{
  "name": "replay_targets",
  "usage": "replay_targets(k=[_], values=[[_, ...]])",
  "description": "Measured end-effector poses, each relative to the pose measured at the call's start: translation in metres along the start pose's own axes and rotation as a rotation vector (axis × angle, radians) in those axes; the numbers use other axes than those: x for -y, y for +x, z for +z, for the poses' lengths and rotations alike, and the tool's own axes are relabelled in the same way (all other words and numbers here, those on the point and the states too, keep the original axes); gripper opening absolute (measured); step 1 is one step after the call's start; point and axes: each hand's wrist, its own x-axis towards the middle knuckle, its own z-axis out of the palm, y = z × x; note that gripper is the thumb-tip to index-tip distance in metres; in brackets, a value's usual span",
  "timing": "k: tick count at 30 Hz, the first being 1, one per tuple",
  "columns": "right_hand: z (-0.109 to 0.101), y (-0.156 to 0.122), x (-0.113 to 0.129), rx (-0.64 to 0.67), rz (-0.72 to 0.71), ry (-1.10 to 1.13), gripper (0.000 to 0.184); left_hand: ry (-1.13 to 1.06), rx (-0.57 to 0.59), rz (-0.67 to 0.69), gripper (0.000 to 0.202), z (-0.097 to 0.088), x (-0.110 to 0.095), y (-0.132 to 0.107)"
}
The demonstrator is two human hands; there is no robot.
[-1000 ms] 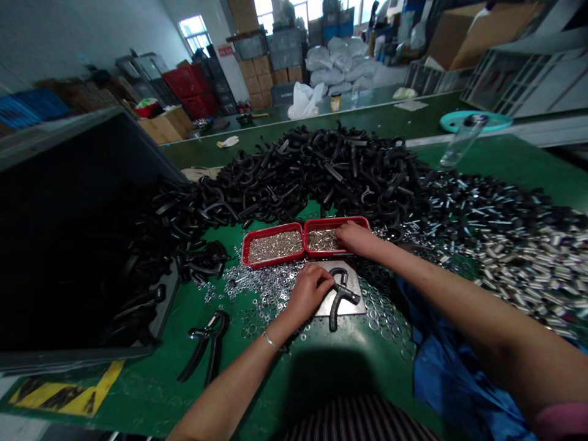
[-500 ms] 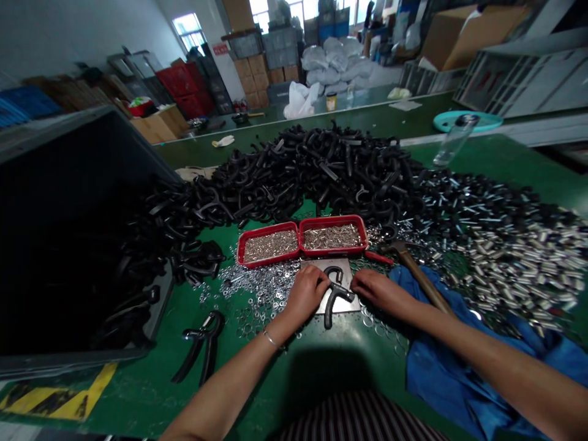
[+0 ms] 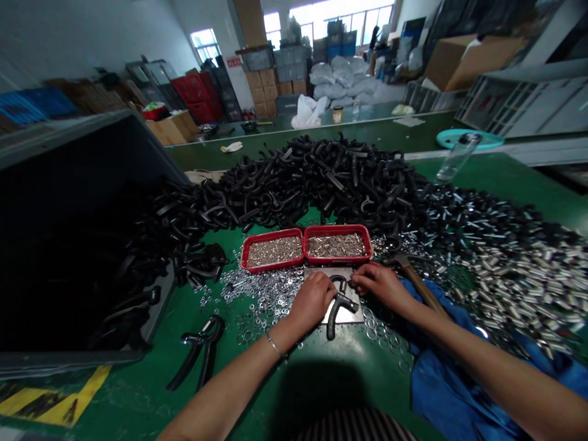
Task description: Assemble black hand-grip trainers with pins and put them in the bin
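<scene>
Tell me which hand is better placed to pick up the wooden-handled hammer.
Right, probably. The right hand sits just beside the wooden-handled hammer, while the left hand is farther off, across the black plastic hand gripper on the steel plate.

Bright windows (image 3: 374, 17) above stacked cardboard cartons (image 3: 260, 86)

Daylight is admitted through the windows (image 3: 331, 15) far beyond the fingers (image 3: 367, 277), while the room is dimly lit. A soft shadow (image 3: 316, 398) is cast on the bench (image 3: 138, 392) below the fingers. Glare is seen on the washers (image 3: 261, 288) left of them, and the picture edges are curved by lens distortion.
</scene>
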Motion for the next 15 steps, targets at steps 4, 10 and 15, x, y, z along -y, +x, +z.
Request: replay_targets(k=[4,10,15], values=[[0.01,0.013,-0.008,-0.044,-0.018,0.041,0.029,0.005,-0.027,-0.018,0.012,0.002,0.001,-0.004],[0.016,0.016,-0.014,-0.071,-0.05,-0.035,0.027,0.222,0.05,0.116,0.018,0.013,0.004,-0.001],[0.017,0.015,-0.014,-0.094,-0.114,-0.187,0.026,0.207,0.073,0.128,0.017,0.013,0.002,0.005]])
